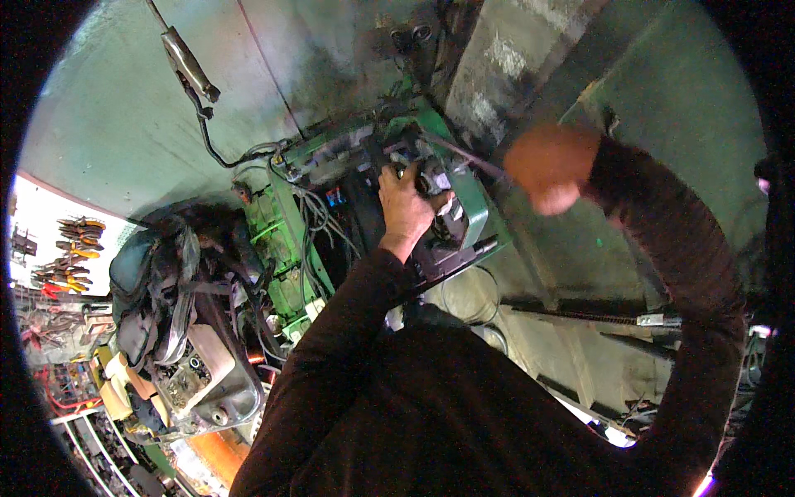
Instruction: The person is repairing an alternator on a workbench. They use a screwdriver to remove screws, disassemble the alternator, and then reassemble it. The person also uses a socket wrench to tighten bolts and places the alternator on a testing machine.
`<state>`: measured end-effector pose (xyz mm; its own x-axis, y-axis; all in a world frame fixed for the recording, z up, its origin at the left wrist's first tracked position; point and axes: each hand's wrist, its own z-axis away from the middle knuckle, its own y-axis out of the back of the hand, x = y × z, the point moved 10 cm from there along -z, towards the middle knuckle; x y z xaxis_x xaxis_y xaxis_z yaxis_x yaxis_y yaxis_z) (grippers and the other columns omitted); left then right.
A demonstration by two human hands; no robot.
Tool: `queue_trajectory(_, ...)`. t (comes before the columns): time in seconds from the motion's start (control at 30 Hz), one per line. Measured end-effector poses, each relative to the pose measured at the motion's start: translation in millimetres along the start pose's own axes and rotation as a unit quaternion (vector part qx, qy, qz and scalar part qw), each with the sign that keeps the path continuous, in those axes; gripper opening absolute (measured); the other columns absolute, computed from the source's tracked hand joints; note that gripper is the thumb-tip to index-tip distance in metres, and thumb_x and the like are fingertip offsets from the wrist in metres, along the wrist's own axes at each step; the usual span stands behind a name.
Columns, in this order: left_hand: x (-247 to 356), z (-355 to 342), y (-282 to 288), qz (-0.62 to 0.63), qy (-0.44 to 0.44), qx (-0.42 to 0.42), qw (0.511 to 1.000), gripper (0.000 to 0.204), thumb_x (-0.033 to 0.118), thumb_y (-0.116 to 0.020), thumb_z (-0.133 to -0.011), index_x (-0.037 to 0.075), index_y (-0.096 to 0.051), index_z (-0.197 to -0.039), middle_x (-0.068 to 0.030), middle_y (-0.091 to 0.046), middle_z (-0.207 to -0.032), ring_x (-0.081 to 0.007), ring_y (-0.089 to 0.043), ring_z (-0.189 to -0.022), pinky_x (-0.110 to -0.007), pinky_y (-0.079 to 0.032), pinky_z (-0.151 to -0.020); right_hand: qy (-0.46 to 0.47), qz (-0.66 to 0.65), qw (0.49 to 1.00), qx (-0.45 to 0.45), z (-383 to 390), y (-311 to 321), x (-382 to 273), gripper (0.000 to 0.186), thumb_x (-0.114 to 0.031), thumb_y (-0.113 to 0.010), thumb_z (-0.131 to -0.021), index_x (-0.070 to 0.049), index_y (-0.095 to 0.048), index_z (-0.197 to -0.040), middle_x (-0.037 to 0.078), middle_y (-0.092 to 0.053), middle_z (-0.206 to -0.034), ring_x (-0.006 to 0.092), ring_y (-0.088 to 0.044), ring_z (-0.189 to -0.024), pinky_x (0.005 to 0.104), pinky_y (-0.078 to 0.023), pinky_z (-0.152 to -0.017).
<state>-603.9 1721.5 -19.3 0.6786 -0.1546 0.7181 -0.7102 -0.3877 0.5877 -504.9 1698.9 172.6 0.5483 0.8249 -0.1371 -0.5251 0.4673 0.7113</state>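
My left hand (406,207) is closed over a dark, greasy machine part (431,176), with the thumb and fingers on either side of it. The part sits inside an open green machine housing (476,207), and my hand hides some of it. To the right, my right hand (553,166) is raised and smeared by motion, its fingers curled into a fist. From that fist a thin, rod-like tool (472,159) slants toward the far side of the housing. Its exact kind is too blurred to make out.
Grey cables (315,219) run along the housing's left side. A black cable (211,147) hangs from a metal cylinder (184,62) at the upper left. A dark bag (186,273) and a metal tray (224,385) lie left. Orange-handled pliers (79,248) hang beyond.
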Motion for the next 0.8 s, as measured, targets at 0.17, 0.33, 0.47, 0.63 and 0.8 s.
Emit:
queue_trajectory(0.17, -9, 8, -2, -0.004, -0.02, 0.034, 0.999, 0.083, 0.042, -0.102, -0.066, 0.013, -0.071, -0.138, -0.0244, -0.054, -0.13, -0.049, -0.053, -0.126, -0.058, -0.048, -0.104, 0.118, -0.153, 0.98, -0.056, 10, -28, -41, 0.054, -0.015, -0.068, -0.085, -0.005, -0.064, -0.138, 0.026, -0.074, -0.115, 0.045, -0.074, -0.1, 0.0543, -0.061, -0.079)
queue_trajectory(0.33, 1, 1, 0, 0.017, 0.038, -0.029, 0.999, 0.086, 0.044, -0.102, -0.066, 0.015, -0.071, -0.141, -0.0239, -0.052, -0.13, -0.048, -0.053, -0.127, -0.057, -0.047, -0.105, 0.044, -0.038, 0.991, -0.119, 12, -24, -30, 0.063, -0.01, -0.066, -0.086, -0.004, -0.058, -0.148, 0.026, -0.073, -0.125, 0.0443, -0.073, -0.098, 0.0537, -0.059, -0.079)
queue_trajectory(0.47, -2, 6, 8, 0.009, 0.025, -0.018, 0.999, 0.086, 0.045, -0.102, -0.065, 0.014, -0.071, -0.139, -0.0239, -0.052, -0.13, -0.047, -0.053, -0.125, -0.056, -0.048, -0.104, -0.135, 0.101, 0.981, -0.093, 9, 11, 12, 0.039, -0.008, -0.064, -0.089, -0.001, -0.068, -0.126, 0.025, -0.074, -0.116, 0.0425, -0.072, -0.087, 0.0528, -0.058, -0.08)
queue_trajectory(0.63, -3, -3, 1, -0.003, 0.035, -0.031, 0.999, 0.085, 0.046, -0.101, -0.067, 0.017, -0.072, -0.141, -0.0223, -0.053, -0.13, -0.0457, -0.053, -0.125, -0.056, -0.047, -0.105, 0.129, 0.026, 0.968, 0.213, -2, -10, -24, 0.039, -0.01, -0.063, -0.088, 0.0, -0.064, -0.126, 0.023, -0.071, -0.088, 0.0432, -0.073, -0.083, 0.0557, -0.056, -0.07)
queue_trajectory(0.8, -3, 4, 4, 0.006, 0.04, -0.054, 0.998, 0.083, 0.048, -0.1, -0.068, 0.023, -0.073, -0.142, -0.0204, -0.054, -0.132, -0.0431, -0.052, -0.129, -0.057, -0.046, -0.106, -0.003, 0.055, 0.998, 0.014, 3, 3, -30, 0.038, -0.01, -0.065, -0.088, -0.001, -0.065, -0.125, 0.021, -0.073, -0.111, 0.0459, -0.073, -0.088, 0.0568, -0.058, -0.075)
